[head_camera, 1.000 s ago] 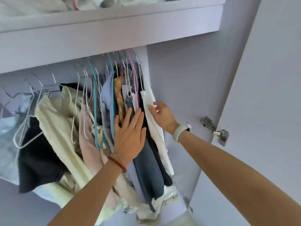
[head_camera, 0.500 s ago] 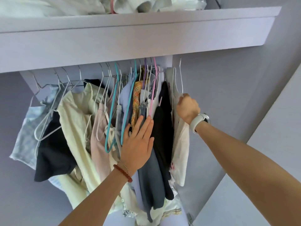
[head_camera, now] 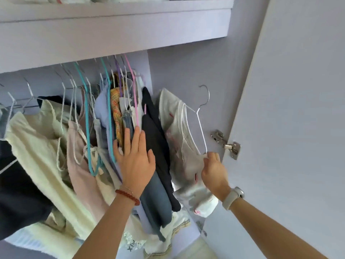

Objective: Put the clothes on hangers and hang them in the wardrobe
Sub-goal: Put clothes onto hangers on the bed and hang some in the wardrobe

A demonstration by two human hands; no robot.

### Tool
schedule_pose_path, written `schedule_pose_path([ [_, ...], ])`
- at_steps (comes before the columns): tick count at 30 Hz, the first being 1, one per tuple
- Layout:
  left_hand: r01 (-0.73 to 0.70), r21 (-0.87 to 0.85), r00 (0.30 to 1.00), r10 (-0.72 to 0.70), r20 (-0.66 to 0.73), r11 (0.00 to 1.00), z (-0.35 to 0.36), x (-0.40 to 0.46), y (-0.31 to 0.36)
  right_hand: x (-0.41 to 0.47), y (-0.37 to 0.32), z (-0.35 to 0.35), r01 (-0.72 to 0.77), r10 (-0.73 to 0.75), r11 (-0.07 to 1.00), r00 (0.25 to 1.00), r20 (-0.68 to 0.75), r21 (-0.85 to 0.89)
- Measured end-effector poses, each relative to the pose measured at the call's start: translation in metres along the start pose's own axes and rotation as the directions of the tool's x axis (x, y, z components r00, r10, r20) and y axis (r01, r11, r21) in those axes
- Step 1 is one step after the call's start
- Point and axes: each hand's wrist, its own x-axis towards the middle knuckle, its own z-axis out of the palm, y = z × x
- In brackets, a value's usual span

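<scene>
A white garment with pink marks (head_camera: 181, 146) hangs on a white wire hanger (head_camera: 200, 126) at the right end of the wardrobe. The hanger's metal hook (head_camera: 205, 94) is off the rail, in free air. My right hand (head_camera: 214, 171) grips the hanger's lower corner together with the white cloth. My left hand (head_camera: 136, 157) lies flat, fingers spread, against the packed hanging clothes (head_camera: 115, 124), pressing them to the left. A dark garment (head_camera: 155, 143) hangs between my two hands. The rail itself is mostly hidden behind the shelf front.
A pale purple shelf (head_camera: 112, 30) with folded items on top runs above the rail. The wardrobe's side wall (head_camera: 186, 71) and open door (head_camera: 298, 109) with a metal hinge (head_camera: 226, 143) stand to the right. Pale yellow, pink and dark clothes (head_camera: 37, 146) fill the left.
The white garment's hanger has come off the rail and swung out to the right. My right hand dropped from the hanger's top to its lower corner. My left hand stays pressed on the clothes.
</scene>
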Motion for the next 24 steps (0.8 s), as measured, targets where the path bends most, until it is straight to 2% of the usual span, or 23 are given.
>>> schedule_pose_path([
  [3, -0.061, -0.099, 0.998, 0.058, -0.037, 0.993, 0.005, -0.024, 0.024, -0.043, 0.034, -0.012, -0.252, 0.254, 0.967, 0.964, 0.076, -0.035],
  [5, -0.186, -0.218, 0.982, 0.185, -0.023, 0.958, 0.012, -0.048, 0.042, -0.082, 0.051, -0.020, -0.309, 0.309, 0.951, 0.951, 0.034, 0.024],
  [7, -0.278, -0.393, 0.948, 0.316, 0.036, 0.877, 0.021, -0.077, 0.059, -0.127, 0.065, -0.029, -0.367, 0.367, 0.928, 0.930, 0.000, 0.060],
  [9, -0.253, -0.568, 0.903, 0.402, 0.153, 0.784, 0.028, -0.107, 0.078, -0.173, 0.080, -0.041, -0.478, 0.479, 0.878, 0.878, -0.023, 0.025],
  [11, -0.260, -0.644, 0.840, 0.498, 0.218, 0.720, 0.032, -0.136, 0.098, -0.224, 0.099, -0.053, -0.575, 0.571, 0.816, 0.818, -0.070, -0.059],
  [14, -0.353, -0.675, 0.705, 0.659, 0.263, 0.647, 0.035, -0.181, 0.131, -0.305, 0.117, -0.072, -0.656, 0.631, 0.736, 0.755, -0.181, -0.170],
  [16, -0.371, -0.724, 0.574, 0.756, 0.314, 0.582, 0.030, -0.212, 0.154, -0.355, 0.124, -0.088, -0.717, 0.660, 0.673, 0.693, -0.292, -0.181],
  [18, -0.402, -0.790, 0.439, 0.855, 0.277, 0.463, 0.022, -0.244, 0.178, -0.400, 0.129, -0.106, -0.765, 0.655, 0.616, 0.629, -0.418, -0.187],
  [19, -0.407, -0.817, 0.394, 0.886, 0.246, 0.408, 0.016, -0.259, 0.192, -0.420, 0.130, -0.116, -0.782, 0.645, 0.594, 0.604, -0.468, -0.190],
  [22, -0.391, -0.865, 0.365, 0.915, 0.169, 0.316, -0.014, -0.299, 0.240, -0.473, 0.130, -0.142, -0.826, 0.612, 0.546, 0.506, -0.608, -0.138],
  [24, -0.401, -0.884, 0.336, 0.936, 0.102, 0.240, -0.039, -0.321, 0.274, -0.506, 0.129, -0.158, -0.863, 0.583, 0.503, 0.381, -0.717, -0.050],
])
